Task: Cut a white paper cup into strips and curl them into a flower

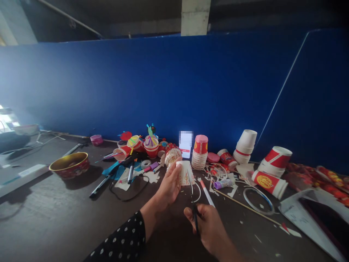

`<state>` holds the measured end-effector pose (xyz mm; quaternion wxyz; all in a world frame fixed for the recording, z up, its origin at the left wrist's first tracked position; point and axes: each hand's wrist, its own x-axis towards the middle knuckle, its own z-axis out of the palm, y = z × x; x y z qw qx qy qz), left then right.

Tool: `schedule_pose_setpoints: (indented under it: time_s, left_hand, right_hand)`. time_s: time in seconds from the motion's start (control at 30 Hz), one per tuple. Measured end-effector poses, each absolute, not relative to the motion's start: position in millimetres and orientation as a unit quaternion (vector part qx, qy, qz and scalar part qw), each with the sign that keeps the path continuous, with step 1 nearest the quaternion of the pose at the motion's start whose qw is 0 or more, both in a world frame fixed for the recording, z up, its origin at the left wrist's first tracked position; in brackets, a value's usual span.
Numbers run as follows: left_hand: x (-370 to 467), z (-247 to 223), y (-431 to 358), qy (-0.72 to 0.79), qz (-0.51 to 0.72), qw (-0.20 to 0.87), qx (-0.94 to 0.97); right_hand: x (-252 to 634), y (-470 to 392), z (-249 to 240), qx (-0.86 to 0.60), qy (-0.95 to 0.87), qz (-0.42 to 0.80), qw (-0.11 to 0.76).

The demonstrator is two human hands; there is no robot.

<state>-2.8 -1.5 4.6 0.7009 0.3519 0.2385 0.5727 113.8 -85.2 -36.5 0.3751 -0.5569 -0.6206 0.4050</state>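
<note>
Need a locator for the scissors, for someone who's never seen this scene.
Find the blue partition, then the dark table in front of it. Mid-picture, the right hand grips the scissors, blades pointing toward the white piece in the left hand. Unlike the pale marker lying beside them, they are held and have dark handles.

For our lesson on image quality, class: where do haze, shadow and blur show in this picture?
Head view: pale haze washes the left of the flat blue wall panel; head view: a dark shadow lies right of the round red-and-gold bowl; head view: the bare right hand softens toward its forearm.
</note>
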Motion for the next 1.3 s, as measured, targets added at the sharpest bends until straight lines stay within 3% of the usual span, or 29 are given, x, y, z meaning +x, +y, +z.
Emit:
schedule_pose_setpoints:
  time_s: [1.3]
  left_hand:
    - [0.1,-1.3,-4.6,0.220,0.541,0.716,0.382]
  right_hand:
    - [112.4,-89.3,-21.3,-0.568,-0.613,0.398,0.378]
